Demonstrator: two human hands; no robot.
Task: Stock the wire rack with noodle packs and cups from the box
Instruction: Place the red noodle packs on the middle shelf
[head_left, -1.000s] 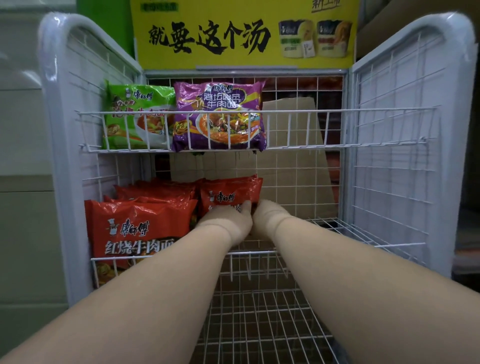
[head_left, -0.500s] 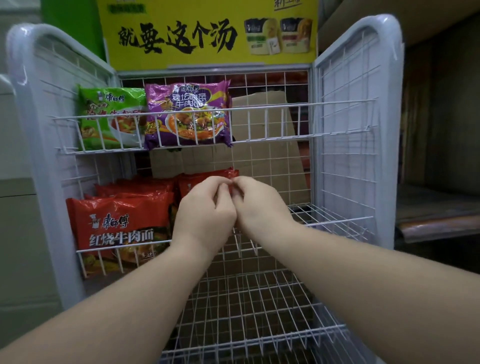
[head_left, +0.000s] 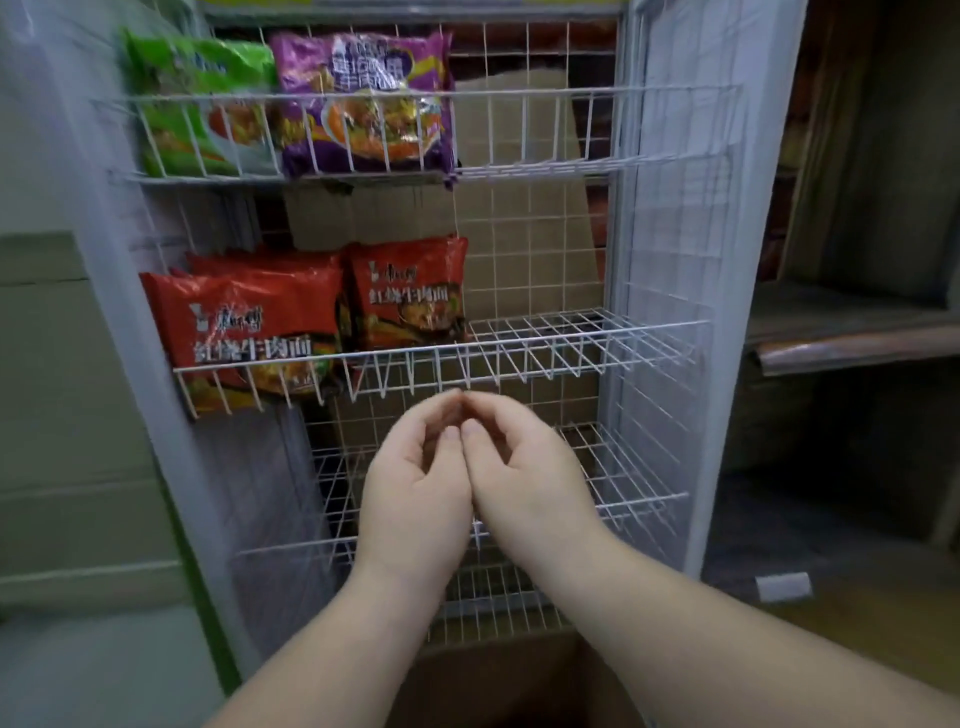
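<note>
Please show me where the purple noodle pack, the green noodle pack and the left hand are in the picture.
purple noodle pack (head_left: 363, 104): head view, middle of its front.
green noodle pack (head_left: 202, 104): head view, middle of its front.
left hand (head_left: 415, 493): head view, back of the hand.

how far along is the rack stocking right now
Done: green pack and purple pack on the top shelf, red packs on the middle shelf's left. In hand: nothing; left hand and right hand hold nothing. Left: the bare lower shelf; no cups visible.
</note>
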